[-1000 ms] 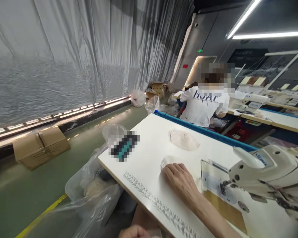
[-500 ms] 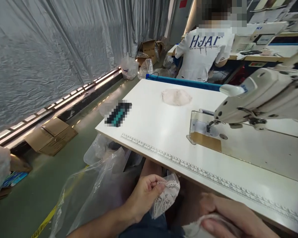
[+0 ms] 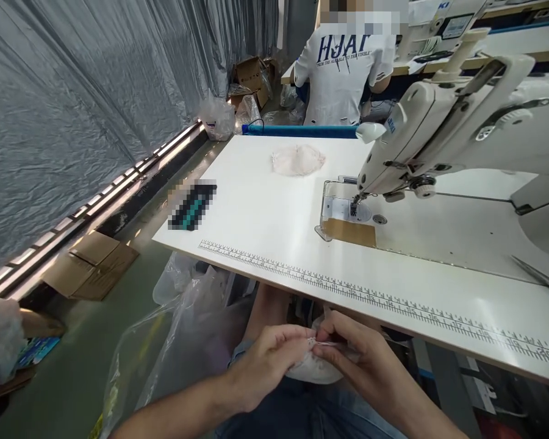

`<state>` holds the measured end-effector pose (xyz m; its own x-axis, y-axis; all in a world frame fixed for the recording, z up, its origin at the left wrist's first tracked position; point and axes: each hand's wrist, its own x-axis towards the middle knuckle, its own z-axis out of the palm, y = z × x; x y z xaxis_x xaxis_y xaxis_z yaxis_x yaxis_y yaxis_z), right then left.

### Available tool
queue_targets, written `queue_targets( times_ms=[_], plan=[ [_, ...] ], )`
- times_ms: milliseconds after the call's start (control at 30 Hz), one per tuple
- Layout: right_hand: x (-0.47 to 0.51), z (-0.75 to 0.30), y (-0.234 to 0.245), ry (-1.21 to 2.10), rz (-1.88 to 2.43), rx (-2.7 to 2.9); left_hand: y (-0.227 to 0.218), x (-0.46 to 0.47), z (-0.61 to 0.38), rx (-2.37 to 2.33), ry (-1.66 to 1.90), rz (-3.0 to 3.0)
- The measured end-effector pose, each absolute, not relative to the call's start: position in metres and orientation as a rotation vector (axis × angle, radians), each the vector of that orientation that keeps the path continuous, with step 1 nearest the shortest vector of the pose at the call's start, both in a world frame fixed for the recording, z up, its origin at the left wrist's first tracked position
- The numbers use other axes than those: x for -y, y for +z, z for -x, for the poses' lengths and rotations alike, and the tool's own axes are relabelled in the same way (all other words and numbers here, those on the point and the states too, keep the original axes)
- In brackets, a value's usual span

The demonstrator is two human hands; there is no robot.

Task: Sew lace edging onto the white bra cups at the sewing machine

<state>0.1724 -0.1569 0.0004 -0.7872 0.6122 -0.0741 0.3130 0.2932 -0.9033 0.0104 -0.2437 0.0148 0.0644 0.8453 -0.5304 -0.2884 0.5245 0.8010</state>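
Above my lap, just off the table's front edge, my left hand (image 3: 274, 353) pinches a small white lace fabric piece (image 3: 318, 371) between thumb and fingers. My right hand (image 3: 354, 344) is closed on the edge of the same white fabric, its fingertips almost touching those of the left. Fingers hide much of the cloth, so I cannot tell whether one layer or two are held. Past the hands stands a sewing machine (image 3: 412, 140), its needle area (image 3: 354, 207) with no cloth under it. A pale, cup-shaped fabric piece (image 3: 298, 160) lies farther back on the white table (image 3: 265, 207).
A printed ruler (image 3: 320, 277) runs along the table's front. Metal scissors or tweezers (image 3: 540, 277) lie at the right. A blurred dark item (image 3: 193, 207) is at the left corner. Plastic bags (image 3: 178, 329) and a cardboard box (image 3: 91, 265) are on the left; a person (image 3: 343, 67) sits beyond.
My right hand has come from the lower right with white fabric to meet my left hand. Both now grip at one spot. The view has turned slightly right.
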Motion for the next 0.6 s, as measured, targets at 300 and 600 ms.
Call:
queue_targets(
  times_ms=[300,600],
  plan=[
    [0.158,-0.176,-0.015,1.255,0.901,2.348,-0.013,0.240,-0.026,-1.351,0.971,-0.701],
    [0.156,-0.190,-0.015,1.480,0.778,2.365,0.002,0.233,-0.010,-1.214,0.810,-0.513]
  ],
)
